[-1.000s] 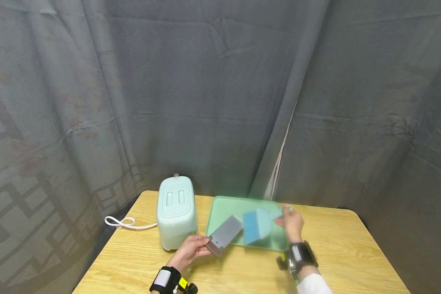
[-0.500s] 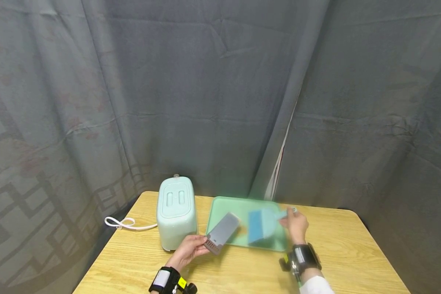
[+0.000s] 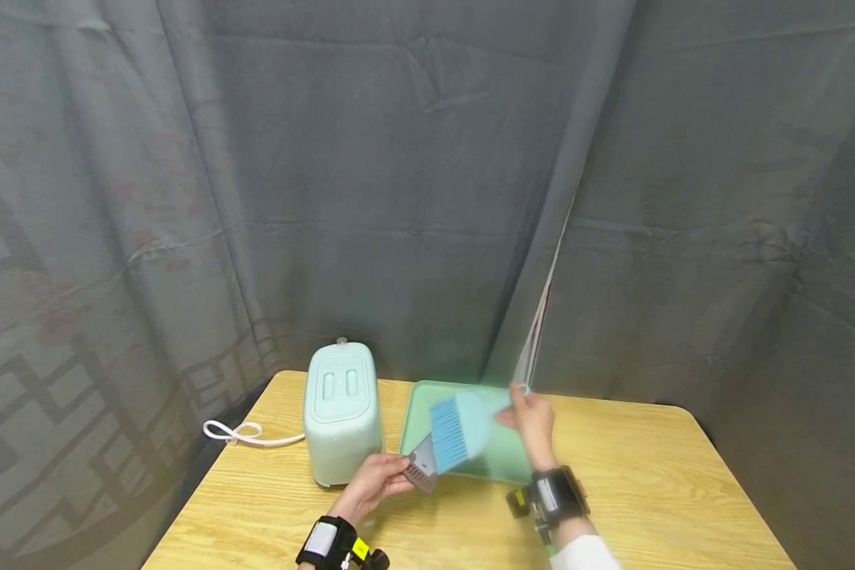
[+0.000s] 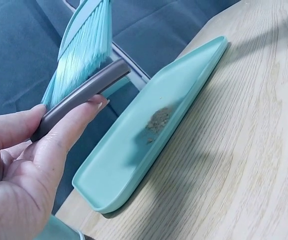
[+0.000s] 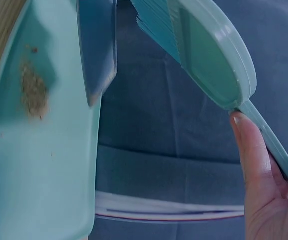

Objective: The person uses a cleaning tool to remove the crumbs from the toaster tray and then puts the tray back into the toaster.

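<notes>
Leftward, toward nine o'clock, my right hand (image 3: 532, 421) has carried the brush (image 3: 463, 431) since half a second ago, and its bristles now overlap the slotted grey plate (image 3: 421, 467) in the head view; my left hand (image 3: 378, 479) has hardly shifted. Judging by this, I'm partway through brushing the plate off over the mint tray (image 4: 111, 175). To my mind the next move calls for a steady plate kept above the tray and light strokes that drop loose bits inside its rim.

Largest first, the grey curtain (image 3: 399, 198) hangs at twelve o'clock, past the wooden table (image 3: 648, 467). At nine o'clock from the tray the mint appliance (image 3: 342, 419) stands upright, its white cord (image 3: 256, 435) farther out that way. Above the tray, my right hand is closed round the brush's handle, wide blue bristles pointing to eight o'clock; whether they touch the plate I can't tell. My left hand pinches the plate by its slotted end, the far end aimed at one o'clock. It looks thin, flat and rigid, with a brownish smear at its tip. Smallest, brown crumbs (image 4: 158, 119) lie heaped in the tray, nearer the long rim on my side.
</notes>
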`<state>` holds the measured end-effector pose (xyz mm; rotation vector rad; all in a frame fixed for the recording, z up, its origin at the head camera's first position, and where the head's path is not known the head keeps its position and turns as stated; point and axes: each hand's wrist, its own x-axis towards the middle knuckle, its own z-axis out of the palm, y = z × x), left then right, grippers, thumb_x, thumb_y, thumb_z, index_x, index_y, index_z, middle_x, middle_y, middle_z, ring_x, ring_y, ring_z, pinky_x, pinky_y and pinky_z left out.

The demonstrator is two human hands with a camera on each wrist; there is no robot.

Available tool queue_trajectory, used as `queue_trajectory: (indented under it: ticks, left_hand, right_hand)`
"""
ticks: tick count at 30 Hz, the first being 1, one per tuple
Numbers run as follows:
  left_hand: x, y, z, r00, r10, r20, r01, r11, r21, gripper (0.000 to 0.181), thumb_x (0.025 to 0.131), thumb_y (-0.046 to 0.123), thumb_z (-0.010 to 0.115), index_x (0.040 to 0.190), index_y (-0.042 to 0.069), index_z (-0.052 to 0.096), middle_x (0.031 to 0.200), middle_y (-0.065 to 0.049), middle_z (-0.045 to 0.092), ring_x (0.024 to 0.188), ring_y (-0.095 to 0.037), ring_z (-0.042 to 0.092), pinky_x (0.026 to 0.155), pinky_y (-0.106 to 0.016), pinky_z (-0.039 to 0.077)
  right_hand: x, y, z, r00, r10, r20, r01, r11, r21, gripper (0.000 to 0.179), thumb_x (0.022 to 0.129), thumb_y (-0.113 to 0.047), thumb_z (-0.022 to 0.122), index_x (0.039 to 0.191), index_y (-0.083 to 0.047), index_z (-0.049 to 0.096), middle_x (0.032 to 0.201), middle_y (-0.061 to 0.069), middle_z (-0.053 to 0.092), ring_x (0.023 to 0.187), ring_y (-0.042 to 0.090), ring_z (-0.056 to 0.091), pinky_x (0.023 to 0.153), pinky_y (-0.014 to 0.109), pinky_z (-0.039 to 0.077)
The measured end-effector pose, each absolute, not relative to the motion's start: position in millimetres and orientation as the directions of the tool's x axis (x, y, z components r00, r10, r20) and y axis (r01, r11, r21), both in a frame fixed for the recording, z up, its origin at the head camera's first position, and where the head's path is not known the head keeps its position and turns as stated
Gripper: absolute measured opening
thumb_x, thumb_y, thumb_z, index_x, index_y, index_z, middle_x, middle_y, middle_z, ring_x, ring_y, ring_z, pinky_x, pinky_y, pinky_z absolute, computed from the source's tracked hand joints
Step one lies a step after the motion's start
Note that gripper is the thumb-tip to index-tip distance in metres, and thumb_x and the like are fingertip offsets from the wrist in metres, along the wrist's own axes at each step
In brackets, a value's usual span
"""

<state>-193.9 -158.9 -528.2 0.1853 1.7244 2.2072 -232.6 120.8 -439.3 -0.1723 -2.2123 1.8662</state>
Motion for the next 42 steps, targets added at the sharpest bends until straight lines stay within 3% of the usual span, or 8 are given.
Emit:
queue_trajectory:
  ticks: [3,8,15,22,30,38,42]
  left_hand:
    - [-193.7,-158.0,-528.4,-0.933,0.347,-0.097,-0.181,-0.221,0.958,0.038,0.105,-0.001,0.045,0.127,-0.032,0.043,0.113,-0.035,0.067,0.094,-0.020,0.074,0.086,-0.029,0.062]
    - [-192.6,-159.4,-528.3,-0.931,0.352,-0.097,-0.183,-0.222,0.958,0.036,0.105,-0.002,0.045,0.125,-0.031,0.046,0.111,-0.035,0.067,0.094,-0.021,0.074,0.085,-0.028,0.062]
    - [-191.2,-162.4,-527.3,-0.925,0.369,-0.093,-0.187,-0.229,0.955,0.035,0.105,-0.003,0.044,0.125,-0.031,0.046,0.111,-0.033,0.068,0.093,-0.019,0.074,0.086,-0.028,0.062]
    - [-191.4,-163.3,-527.3,-0.917,0.393,-0.068,-0.173,-0.239,0.955,0.035,0.105,-0.003,0.044,0.125,-0.032,0.045,0.112,-0.032,0.068,0.092,-0.017,0.074,0.086,-0.027,0.062]
    - [-191.1,-164.6,-526.7,-0.916,0.397,-0.062,-0.171,-0.244,0.955,0.033,0.105,-0.003,0.044,0.123,-0.031,0.047,0.107,-0.026,0.072,0.087,-0.013,0.074,0.084,-0.026,0.062]
    - [-190.5,-165.3,-528.2,-0.908,0.415,-0.052,-0.170,-0.252,0.953,0.033,0.104,-0.004,0.044,0.123,-0.031,0.047,0.107,-0.028,0.071,0.088,-0.014,0.074,0.085,-0.027,0.062]
    - [-190.5,-164.8,-528.4,-0.908,0.417,-0.049,-0.168,-0.253,0.953,0.034,0.104,-0.004,0.044,0.124,-0.031,0.047,0.107,-0.028,0.071,0.089,-0.014,0.074,0.086,-0.027,0.062]
  right_hand:
    - [-231.4,115.2,-440.6,-0.967,0.232,0.103,-0.060,0.187,-0.981,0.041,0.108,-0.022,0.051,0.113,0.017,0.060,0.081,0.027,0.070,0.065,0.026,0.074,0.061,0.029,0.065]
    - [-231.8,115.5,-444.2,-0.968,0.229,0.101,-0.051,0.214,-0.975,0.041,0.109,-0.023,0.049,0.114,0.017,0.060,0.077,0.023,0.071,0.065,0.025,0.073,0.069,0.040,0.066]
    - [-236.1,122.1,-449.1,-0.971,0.225,0.077,-0.020,0.247,-0.969,0.045,0.109,-0.024,0.047,0.123,0.018,0.056,0.078,0.022,0.071,0.066,0.025,0.073,0.070,0.038,0.066]
    - [-237.6,126.1,-449.0,-0.968,0.240,0.069,-0.005,0.258,-0.966,0.047,0.109,-0.027,0.047,0.122,0.017,0.057,0.083,0.026,0.071,0.073,0.033,0.074,0.079,0.048,0.064]
    - [-239.6,132.7,-450.7,-0.963,0.265,0.040,0.033,0.264,-0.964,0.049,0.109,-0.030,0.047,0.118,0.017,0.057,0.088,0.028,0.071,0.073,0.031,0.075,0.072,0.038,0.066]
    - [-239.6,137.7,-451.7,-0.964,0.265,0.016,0.054,0.255,-0.965,0.048,0.110,-0.028,0.044,0.123,0.017,0.055,0.084,0.024,0.072,0.074,0.029,0.075,0.092,0.053,0.060]
    - [-241.9,140.0,-455.0,-0.959,0.281,0.021,0.058,0.272,-0.961,0.048,0.110,-0.029,0.043,0.121,0.016,0.056,0.083,0.022,0.073,0.072,0.025,0.074,0.092,0.052,0.060]
